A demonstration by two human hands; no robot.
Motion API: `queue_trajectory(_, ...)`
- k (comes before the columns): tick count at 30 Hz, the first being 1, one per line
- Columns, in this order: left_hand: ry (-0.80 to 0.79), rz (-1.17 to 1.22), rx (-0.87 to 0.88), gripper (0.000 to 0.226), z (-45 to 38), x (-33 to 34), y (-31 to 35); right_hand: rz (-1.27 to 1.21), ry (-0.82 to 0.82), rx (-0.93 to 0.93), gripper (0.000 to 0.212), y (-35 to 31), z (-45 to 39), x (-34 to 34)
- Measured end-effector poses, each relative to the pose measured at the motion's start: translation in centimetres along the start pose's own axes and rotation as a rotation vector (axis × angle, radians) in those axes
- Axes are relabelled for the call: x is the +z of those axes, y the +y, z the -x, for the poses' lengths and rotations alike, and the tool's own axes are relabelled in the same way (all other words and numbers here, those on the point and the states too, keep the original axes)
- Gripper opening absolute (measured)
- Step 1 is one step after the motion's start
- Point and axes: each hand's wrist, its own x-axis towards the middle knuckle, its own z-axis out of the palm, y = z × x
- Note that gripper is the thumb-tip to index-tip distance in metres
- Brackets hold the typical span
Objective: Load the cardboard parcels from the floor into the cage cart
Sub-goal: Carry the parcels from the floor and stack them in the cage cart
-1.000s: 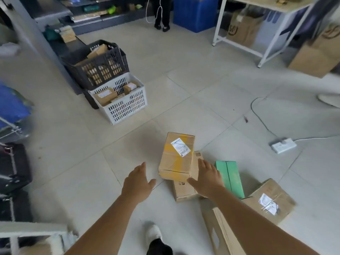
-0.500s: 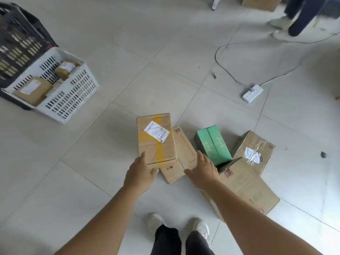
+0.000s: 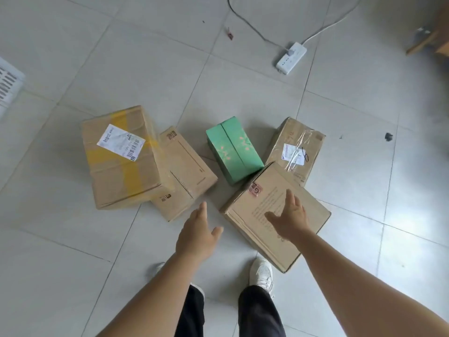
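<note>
I am holding both hands open and empty: left hand [image 3: 197, 235] hovering over floor [image 3: 73, 239], right hand [image 3: 290, 218] spreading above the flat parcel [image 3: 255, 229] at 1 o'clock; the taped parcel [image 3: 121, 161] is lying at 10 o'clock.

The floor [image 3: 73, 239] is pale grey tile with thin darker grout lines. The largest parcel [image 3: 121, 161] is brown cardboard crossed by yellow tape, with a white label printed in black. A green box [image 3: 233, 152] carries faint pink and light green markings. The flat brown parcel [image 3: 274, 215] bears a red stamp and grey print. The power strip [image 3: 291, 58] is white, the trousers [image 3: 257, 312] black, the shoe [image 3: 262, 273] white.
</note>
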Motion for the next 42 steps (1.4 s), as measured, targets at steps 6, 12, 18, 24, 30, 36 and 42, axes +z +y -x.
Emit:
queue_trajectory(6, -0.041, -0.023, 0.008, 0.082, -4.9, 9.2, 4.4, -0.035, 0.010, 0.088, 0.103, 9.7, -7.1, 0.0)
queue_trajectory(12, -0.049, -0.187, -0.032, 0.089, -11.8, 12.3, 5.8, -0.153, -0.039, 0.280, 0.115, 17.0, -10.1, 2.9)
queue_trajectory(18, -0.076, -0.178, -0.079, 0.094, -16.7, 13.8, 6.9, -0.629, -0.091, 0.475, 0.061, 19.7, -11.3, 8.7)
queue_trajectory(24, -0.002, -0.097, -0.093, 0.089, -16.5, 14.3, 7.9, -0.905, -0.034, 0.481, 0.051, 20.4, -10.6, 10.4)
queue_trajectory(30, 0.046, 0.023, -0.136, 0.086, -10.2, 14.2, 8.9, -0.978, -0.015, 0.455, 0.051, 21.8, -6.8, 7.0)
queue_trajectory(36, 0.109, 0.188, -0.156, 0.083, -1.7, 12.1, 10.6, -0.995, 0.127, 0.378, 0.070, 20.8, -1.1, 1.2)
queue_trajectory(42, 0.261, 0.336, -0.099, 0.082, 6.8, 7.2, 11.8, -0.957, 0.214, 0.209, 0.094, 17.4, 4.5, -4.5)
